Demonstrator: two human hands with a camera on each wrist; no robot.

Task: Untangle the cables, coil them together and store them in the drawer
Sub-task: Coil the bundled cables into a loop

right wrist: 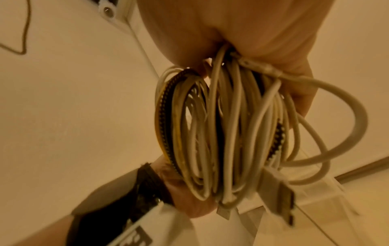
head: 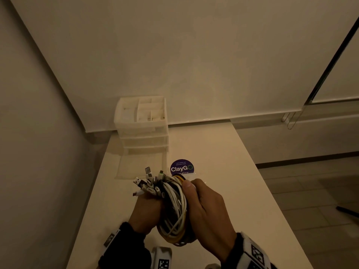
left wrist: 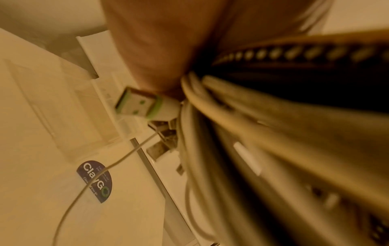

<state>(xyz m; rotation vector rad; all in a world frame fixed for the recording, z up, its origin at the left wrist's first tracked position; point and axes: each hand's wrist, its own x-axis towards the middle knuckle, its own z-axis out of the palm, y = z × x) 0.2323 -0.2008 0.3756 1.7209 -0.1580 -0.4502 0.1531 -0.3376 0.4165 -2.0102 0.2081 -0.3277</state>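
Note:
A coiled bundle of cables point(head: 174, 208), mostly white with one yellow and one black-patterned strand, is held above the table between both hands. My left hand point(head: 144, 210) grips its left side just below a cluster of USB plugs point(head: 149, 184) that stick up. My right hand point(head: 204, 206) wraps its right side, thumb on top. The coil point(right wrist: 210, 133) fills the right wrist view; a green-trimmed USB plug point(left wrist: 139, 106) shows in the left wrist view. A translucent plastic drawer unit point(head: 142, 125) stands at the table's back, with one drawer point(head: 141, 167) pulled out in front of it.
The pale table point(head: 223, 171) runs forward from the wall. A round purple "ClayGO" sticker point(head: 181, 167) lies on it just behind the cables. A wall closes the left side; the floor drops away on the right.

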